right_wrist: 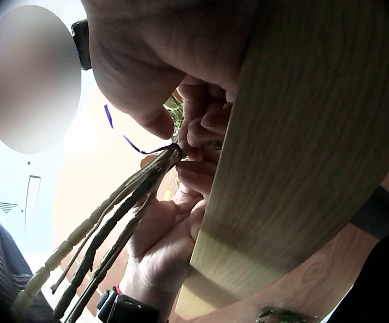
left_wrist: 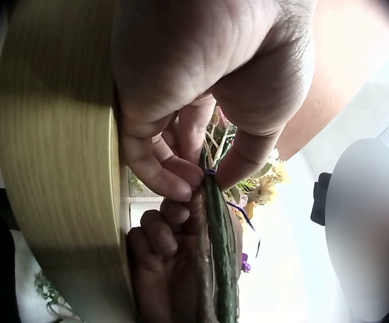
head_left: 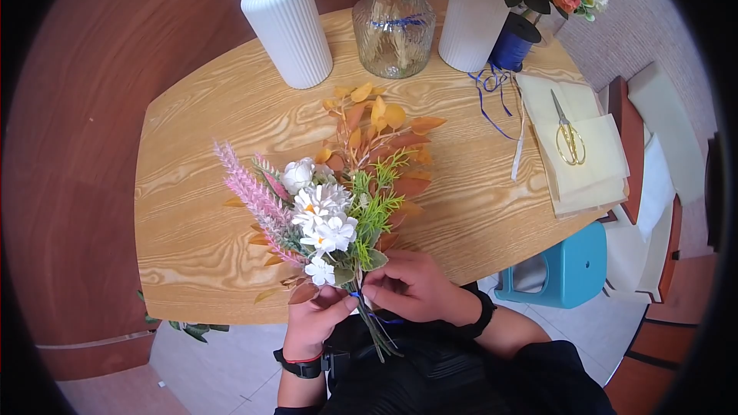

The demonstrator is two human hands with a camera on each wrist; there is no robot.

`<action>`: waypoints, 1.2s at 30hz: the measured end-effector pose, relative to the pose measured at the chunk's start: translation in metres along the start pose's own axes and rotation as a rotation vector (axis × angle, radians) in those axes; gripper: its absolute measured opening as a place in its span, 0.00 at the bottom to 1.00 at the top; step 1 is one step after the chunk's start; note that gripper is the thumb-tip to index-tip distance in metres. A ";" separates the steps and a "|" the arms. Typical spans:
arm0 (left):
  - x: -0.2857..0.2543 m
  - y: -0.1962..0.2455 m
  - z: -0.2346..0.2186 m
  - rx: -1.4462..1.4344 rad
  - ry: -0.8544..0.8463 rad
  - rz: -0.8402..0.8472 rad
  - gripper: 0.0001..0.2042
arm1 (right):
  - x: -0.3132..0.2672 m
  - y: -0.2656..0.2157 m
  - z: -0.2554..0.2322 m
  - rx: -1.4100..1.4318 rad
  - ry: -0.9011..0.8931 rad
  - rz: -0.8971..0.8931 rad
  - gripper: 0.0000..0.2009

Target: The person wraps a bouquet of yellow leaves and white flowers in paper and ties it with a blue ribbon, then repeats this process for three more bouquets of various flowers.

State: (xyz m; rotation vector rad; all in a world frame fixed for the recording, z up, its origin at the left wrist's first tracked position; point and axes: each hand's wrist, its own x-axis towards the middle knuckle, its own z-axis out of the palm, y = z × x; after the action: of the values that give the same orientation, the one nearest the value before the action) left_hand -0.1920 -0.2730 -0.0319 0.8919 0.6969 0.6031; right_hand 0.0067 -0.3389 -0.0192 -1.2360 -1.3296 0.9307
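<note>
While the left grip (head_left: 316, 318) clamps the bouquet (head_left: 333, 232) by its stems (head_left: 376, 336) at the near edge of the desk (head_left: 207, 257), the right grip (head_left: 415, 285) curls beside it, pinching what, I can't tell; drawing the ribbon (right_wrist: 109, 117) evenly should bind best.

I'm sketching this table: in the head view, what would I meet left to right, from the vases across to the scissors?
White ribbed vase, clear glass vase, second white vase, blue ribbon spool, gold-handled scissors.
</note>
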 end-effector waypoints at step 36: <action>0.005 0.000 0.007 0.073 0.013 0.085 0.09 | -0.001 0.003 0.001 -0.068 0.014 -0.032 0.05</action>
State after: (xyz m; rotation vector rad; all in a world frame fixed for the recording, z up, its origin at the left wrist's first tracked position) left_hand -0.1837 -0.2721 -0.0303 0.9902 0.6985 0.6628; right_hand 0.0066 -0.3390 -0.0219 -1.2674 -1.3757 0.8593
